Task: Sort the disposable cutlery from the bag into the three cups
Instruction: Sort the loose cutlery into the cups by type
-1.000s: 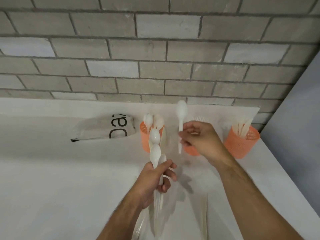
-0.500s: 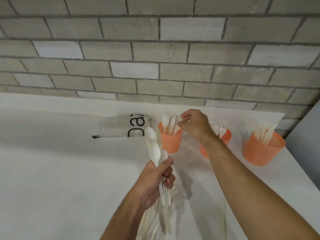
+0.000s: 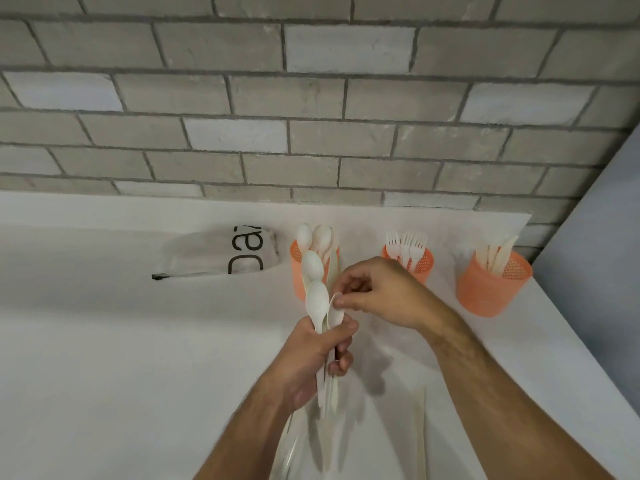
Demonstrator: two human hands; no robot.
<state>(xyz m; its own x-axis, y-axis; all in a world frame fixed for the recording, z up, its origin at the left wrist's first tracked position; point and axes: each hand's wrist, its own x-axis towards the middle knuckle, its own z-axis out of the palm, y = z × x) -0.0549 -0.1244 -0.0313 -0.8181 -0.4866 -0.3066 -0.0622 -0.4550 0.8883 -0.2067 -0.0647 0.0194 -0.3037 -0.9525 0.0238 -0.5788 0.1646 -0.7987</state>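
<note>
Left hand fisted round a spoon bundle just before the spoon cup, right hand pinching one bowl; fork cup and knife cup beyond it part-filled, several spoons left

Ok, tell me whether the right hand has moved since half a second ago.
Yes. The right hand has come back from the rim of the spoon cup toward the person, and pinches a spoon in the left hand.
</note>
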